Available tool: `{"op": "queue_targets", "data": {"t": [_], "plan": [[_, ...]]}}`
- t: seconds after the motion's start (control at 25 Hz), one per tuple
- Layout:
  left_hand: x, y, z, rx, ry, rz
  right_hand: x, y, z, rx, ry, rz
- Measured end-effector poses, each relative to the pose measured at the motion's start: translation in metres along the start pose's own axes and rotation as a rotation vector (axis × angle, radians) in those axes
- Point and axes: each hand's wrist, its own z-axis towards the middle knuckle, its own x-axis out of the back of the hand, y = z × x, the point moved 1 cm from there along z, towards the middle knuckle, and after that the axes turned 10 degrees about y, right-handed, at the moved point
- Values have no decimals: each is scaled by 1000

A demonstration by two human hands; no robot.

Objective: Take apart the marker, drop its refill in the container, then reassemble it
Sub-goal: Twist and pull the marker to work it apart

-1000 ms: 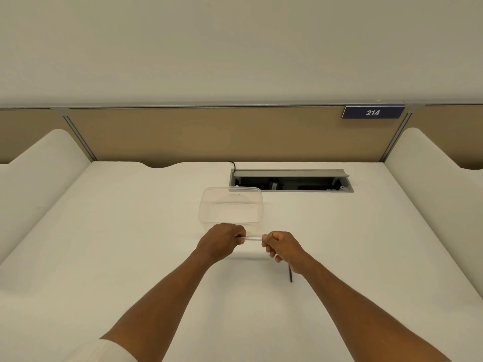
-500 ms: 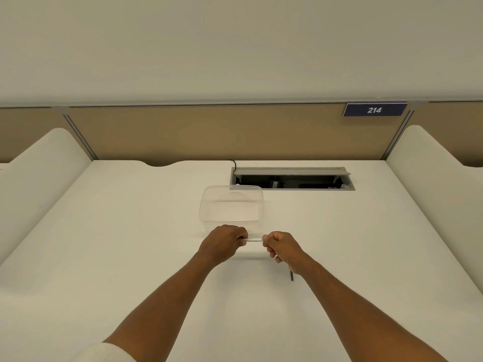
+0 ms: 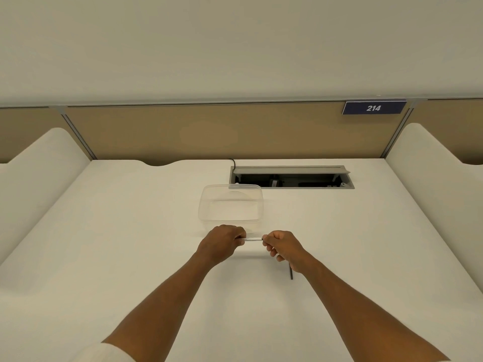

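A thin white marker [image 3: 253, 239] is held level between my two hands, just in front of the clear plastic container [image 3: 231, 205]. My left hand [image 3: 225, 243] is closed around the marker's left end. My right hand [image 3: 282, 245] pinches its right end, where a small dark tip shows at the fingertips. A thin black stick [image 3: 290, 273] lies on the table just behind my right wrist, partly hidden by it; I cannot tell whether it is the refill or a cap. Nothing shows inside the container.
The white table [image 3: 130, 244] has raised white dividers on both sides and a tan partition at the back. An open cable tray [image 3: 291, 177] is set into the table behind the container. A blue sign [image 3: 373, 107] reads 214.
Both hands stay closed on the marker in the same place; only the camera view has shifted slightly.
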Motion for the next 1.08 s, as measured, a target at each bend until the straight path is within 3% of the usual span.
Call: {"op": "queue_targets", "data": {"t": [0.28,0.56,0.84,1.08], "plan": [[-1,1,1,-34,3,5,-1,-3,-1,-17,-30,-3],[-3,2,0,-15,3,-11,-2,-2,0,129,62,-77],[-2,0,-1,-41,8,7,4,-4,-3,-25,-17,-26],[-4,-1,-3,-44,-3,1,3,-1,0,59,-31,-53]]}}
